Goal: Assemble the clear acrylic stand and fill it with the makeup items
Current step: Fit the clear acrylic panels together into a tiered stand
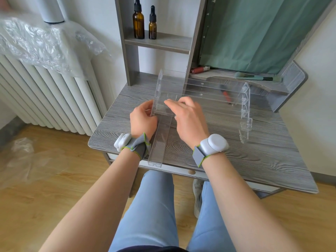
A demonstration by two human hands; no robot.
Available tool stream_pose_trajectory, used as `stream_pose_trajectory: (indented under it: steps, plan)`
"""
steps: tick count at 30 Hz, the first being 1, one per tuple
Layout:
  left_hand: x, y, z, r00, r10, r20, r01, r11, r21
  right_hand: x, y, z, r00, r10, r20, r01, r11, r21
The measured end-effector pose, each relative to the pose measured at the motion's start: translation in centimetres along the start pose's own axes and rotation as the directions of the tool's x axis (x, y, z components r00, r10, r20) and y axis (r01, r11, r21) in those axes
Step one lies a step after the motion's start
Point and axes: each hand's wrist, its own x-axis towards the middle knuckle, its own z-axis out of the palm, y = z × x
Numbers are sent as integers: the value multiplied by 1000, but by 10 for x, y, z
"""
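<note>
The left grip (143, 117) pinches the near left corner of the clear stand (201, 99); the right grip (189, 115) rests loosely spread on its front tier. A loose clear strip (160, 142) lies between the wrists on the desk (254, 160)

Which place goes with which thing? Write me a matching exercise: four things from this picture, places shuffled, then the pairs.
Things:
1. amber dropper bottles
2. makeup brushes
3. loose acrylic strip
4. crumpled plastic wrap

Places:
A. draped over the radiator
B. on the raised ledge by the green curtain
C. on the upper shelf
D. on the desk between the two wrists

Pairs: 1-C, 2-B, 3-D, 4-A
</note>
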Motion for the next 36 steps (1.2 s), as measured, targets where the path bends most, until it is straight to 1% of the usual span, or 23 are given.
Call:
stream_pose_trajectory:
  steps: [4, 8, 12, 18, 22, 30, 36]
  plan:
    - [1, -2, -1, 1000, 7, -1, -7, 1000, 19, -4, 4, 3, 993, -93, 71, 98, 993, -69]
    - [0, -3, 0, 1000, 17, -9, -17, 999, 40, -9, 7, 3, 980, -131, 147, 153, 976, -155]
    - [-1, -2, 0, 999, 33, 0, -33, 997, 65, -10, 7, 2, 977, -122, 176, 158, 966, -206]
    - [-3, 3, -3, 999, 48, 24, -49, 997, 65, -9, 2, 2, 979, -111, 173, 157, 948, -277]
    - [-4, 3, -2, 998, 54, 17, -55, 996, 77, -7, 2, 2, 980, -116, 163, 160, 944, -289]
    - [-2, 0, -1, 998, 56, 3, -56, 990, 133, -5, 3, 2, 975, -113, 192, 172, 928, -330]
    - [-1, -1, 0, 998, 67, -2, -66, 988, 138, -1, 3, 0, 962, -113, 249, 200, 913, -356]
